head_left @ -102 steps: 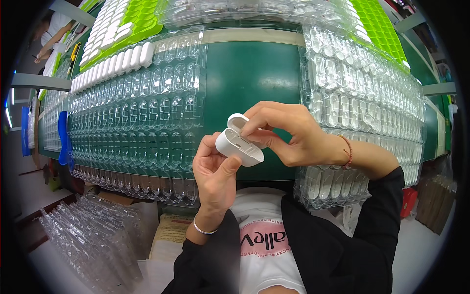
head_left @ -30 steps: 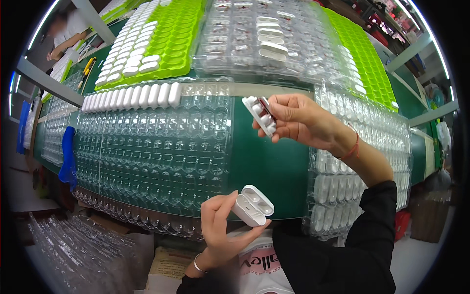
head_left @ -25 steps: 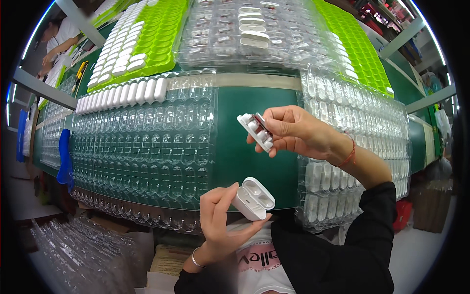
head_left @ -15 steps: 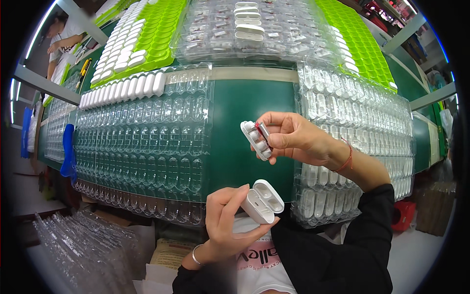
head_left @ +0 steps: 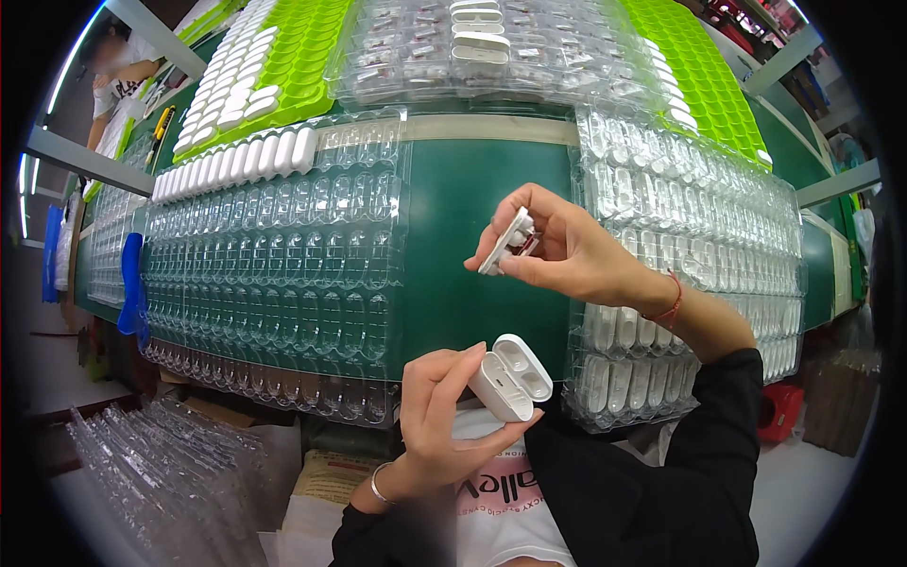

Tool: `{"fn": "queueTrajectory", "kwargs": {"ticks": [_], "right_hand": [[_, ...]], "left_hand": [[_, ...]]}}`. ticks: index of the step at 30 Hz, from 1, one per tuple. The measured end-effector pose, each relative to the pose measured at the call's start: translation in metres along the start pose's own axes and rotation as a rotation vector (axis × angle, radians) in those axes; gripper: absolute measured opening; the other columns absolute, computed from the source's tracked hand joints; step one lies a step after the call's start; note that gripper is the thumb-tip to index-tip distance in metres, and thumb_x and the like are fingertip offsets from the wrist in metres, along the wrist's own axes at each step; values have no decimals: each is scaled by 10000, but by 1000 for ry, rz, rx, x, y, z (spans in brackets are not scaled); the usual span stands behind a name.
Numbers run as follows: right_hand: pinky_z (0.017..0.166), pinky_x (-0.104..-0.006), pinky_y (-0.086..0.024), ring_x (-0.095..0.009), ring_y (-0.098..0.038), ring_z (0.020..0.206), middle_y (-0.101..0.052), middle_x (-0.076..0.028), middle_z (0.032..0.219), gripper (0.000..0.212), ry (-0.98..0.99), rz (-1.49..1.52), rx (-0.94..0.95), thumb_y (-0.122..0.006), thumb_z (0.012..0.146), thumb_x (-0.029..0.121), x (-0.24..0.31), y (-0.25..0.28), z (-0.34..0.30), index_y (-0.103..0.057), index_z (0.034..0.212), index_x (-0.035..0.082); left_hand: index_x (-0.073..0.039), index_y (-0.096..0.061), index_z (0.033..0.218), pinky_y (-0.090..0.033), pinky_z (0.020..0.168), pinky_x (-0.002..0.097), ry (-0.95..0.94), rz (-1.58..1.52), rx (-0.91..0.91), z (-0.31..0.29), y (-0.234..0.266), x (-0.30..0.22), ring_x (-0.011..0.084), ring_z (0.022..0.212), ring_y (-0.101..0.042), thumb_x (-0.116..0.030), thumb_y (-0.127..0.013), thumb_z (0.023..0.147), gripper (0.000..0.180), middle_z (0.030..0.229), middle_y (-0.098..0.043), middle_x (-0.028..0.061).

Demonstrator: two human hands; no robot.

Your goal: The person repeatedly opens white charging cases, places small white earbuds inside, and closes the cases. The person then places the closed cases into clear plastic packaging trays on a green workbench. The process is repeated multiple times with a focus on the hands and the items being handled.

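Note:
My left hand point(head_left: 439, 416) grips a white earbud charging case point(head_left: 504, 386) near the table's front edge. The case's lid point(head_left: 522, 367) stands open, and its hollow inside shows. Further up and to the right, my right hand point(head_left: 567, 248) is closed on a white earbud case insert point(head_left: 511, 241), held between thumb and fingers. Tilted almost on edge, the insert shows rounded white housings and a small metallic and red part on one side. My fingers cover part of it. The two pieces are apart, with green table surface point(head_left: 453, 312) between them.
Clear blister trays point(head_left: 283, 274) lie left, with a row of white cases point(head_left: 236, 168) along their far edge. Filled clear trays point(head_left: 694, 246) lie right. Green trays point(head_left: 302, 76) and stacked clear trays point(head_left: 397, 57) with metallic parts stand behind. A blue object point(head_left: 131, 283) sits far left.
My right hand has moved slightly away from me and turned the insert, so it now shows more edge-on. My left hand with the case has barely shifted.

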State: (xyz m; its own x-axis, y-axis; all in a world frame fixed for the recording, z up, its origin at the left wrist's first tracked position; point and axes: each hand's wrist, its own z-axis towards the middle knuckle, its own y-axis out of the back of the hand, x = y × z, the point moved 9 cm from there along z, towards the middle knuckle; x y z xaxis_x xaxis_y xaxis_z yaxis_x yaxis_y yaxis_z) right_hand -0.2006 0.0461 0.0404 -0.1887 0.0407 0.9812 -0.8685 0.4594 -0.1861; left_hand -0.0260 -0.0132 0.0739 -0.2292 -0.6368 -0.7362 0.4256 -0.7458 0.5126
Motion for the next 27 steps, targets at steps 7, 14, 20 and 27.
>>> {"fn": "queueTrajectory", "kwargs": {"ticks": [7,14,20,27], "right_hand": [[687,-308,-593,-217,-681,856,-643,-103,993,171,200,-755,-115,-673,865,4,25,7,-4,-529,956,19],[675,-398,-537,-312,-644,847,-549,-120,1012,194,312,-970,-59,-662,850,-16,14,1,-1,-525,978,28],[715,-440,-507,-335,-622,876,-575,-115,966,192,261,-940,93,-688,827,15,0,-20,19,-584,988,33],[718,-402,-518,-259,-583,904,-608,-43,886,183,579,-1264,74,-691,773,2,6,-37,29,-661,938,77]], "left_hand": [[25,-535,1296,-516,796,344,8,-39,-8,1,-2,4,269,999,-587,-148,-947,571,851,1126,-555,154],[30,-529,1304,-510,808,349,16,-22,-21,1,-1,10,276,1017,-580,-138,-943,570,859,1143,-555,165],[32,-526,1306,-504,812,342,21,-22,-62,0,2,14,274,1018,-577,-138,-945,565,868,1147,-556,167],[40,-524,1307,-501,813,338,47,-5,-97,-3,10,22,267,1000,-579,-131,-945,563,871,1133,-561,165]]}}
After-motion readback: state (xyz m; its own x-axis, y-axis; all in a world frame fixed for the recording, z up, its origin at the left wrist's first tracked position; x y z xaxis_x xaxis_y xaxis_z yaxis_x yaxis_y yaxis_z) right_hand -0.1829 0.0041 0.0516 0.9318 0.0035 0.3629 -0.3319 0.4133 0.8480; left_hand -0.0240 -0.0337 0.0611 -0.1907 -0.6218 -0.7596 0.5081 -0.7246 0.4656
